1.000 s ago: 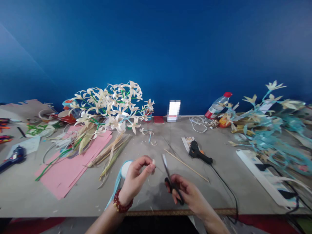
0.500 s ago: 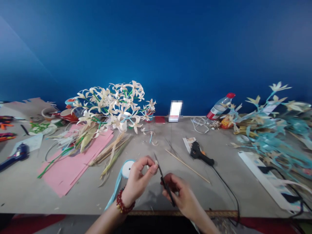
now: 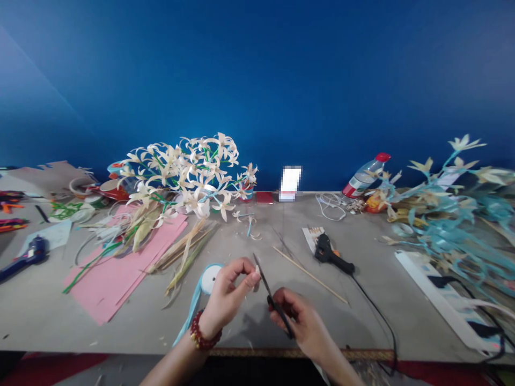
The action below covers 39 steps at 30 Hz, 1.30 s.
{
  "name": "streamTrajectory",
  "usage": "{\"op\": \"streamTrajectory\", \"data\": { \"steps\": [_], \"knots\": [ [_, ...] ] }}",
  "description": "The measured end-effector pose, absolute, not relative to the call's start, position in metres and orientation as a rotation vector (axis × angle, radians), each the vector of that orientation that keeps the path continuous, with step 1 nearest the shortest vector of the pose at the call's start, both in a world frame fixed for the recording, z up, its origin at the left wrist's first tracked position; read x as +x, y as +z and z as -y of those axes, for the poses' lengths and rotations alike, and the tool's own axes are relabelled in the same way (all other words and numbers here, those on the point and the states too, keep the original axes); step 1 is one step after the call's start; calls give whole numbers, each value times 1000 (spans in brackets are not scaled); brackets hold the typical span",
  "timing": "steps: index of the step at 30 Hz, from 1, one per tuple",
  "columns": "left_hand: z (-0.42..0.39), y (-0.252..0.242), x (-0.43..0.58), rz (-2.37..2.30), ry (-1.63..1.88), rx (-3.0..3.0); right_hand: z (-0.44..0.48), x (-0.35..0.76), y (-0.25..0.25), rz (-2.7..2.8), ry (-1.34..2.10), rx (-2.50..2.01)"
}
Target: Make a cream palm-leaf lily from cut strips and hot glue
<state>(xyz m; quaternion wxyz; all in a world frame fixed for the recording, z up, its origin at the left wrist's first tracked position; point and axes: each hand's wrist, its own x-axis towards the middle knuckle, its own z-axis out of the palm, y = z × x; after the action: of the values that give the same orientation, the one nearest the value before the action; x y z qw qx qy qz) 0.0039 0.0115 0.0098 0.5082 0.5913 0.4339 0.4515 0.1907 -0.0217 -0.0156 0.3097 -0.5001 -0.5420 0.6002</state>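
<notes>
My left hand point(image 3: 227, 297), with a red bead bracelet at the wrist, pinches a small pale leaf piece point(image 3: 256, 272) between thumb and fingertips. My right hand point(image 3: 303, 321) is closed around the black handles of scissors point(image 3: 270, 297), whose blades point up and touch the pale piece. Both hands hover over the grey table point(image 3: 249, 332) near its front edge. A roll of light blue ribbon point(image 3: 208, 279) lies just left of my left hand.
A bunch of pale handmade flowers point(image 3: 189, 174) lies on pink paper point(image 3: 116, 268) at the left. A black glue gun point(image 3: 330, 254) with its cord, a thin stick point(image 3: 309, 273), a power strip point(image 3: 446, 300), a bottle point(image 3: 364, 174) and teal-stemmed flowers point(image 3: 446, 214) are at the right.
My right hand brought the scissors leftward until the blades met the pale piece pinched in my left hand. My left hand stayed almost still.
</notes>
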Motion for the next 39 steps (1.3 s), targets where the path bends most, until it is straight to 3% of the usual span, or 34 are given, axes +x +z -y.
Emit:
{"op": "streamTrajectory", "data": {
  "steps": [8,39],
  "knots": [
    [-12,21,-5,-930,958,1429,23,204,-21,1421,1702,-1246],
    [-27,31,-14,-932,740,1323,13,224,12,1779,1518,-1310]
  ]
}}
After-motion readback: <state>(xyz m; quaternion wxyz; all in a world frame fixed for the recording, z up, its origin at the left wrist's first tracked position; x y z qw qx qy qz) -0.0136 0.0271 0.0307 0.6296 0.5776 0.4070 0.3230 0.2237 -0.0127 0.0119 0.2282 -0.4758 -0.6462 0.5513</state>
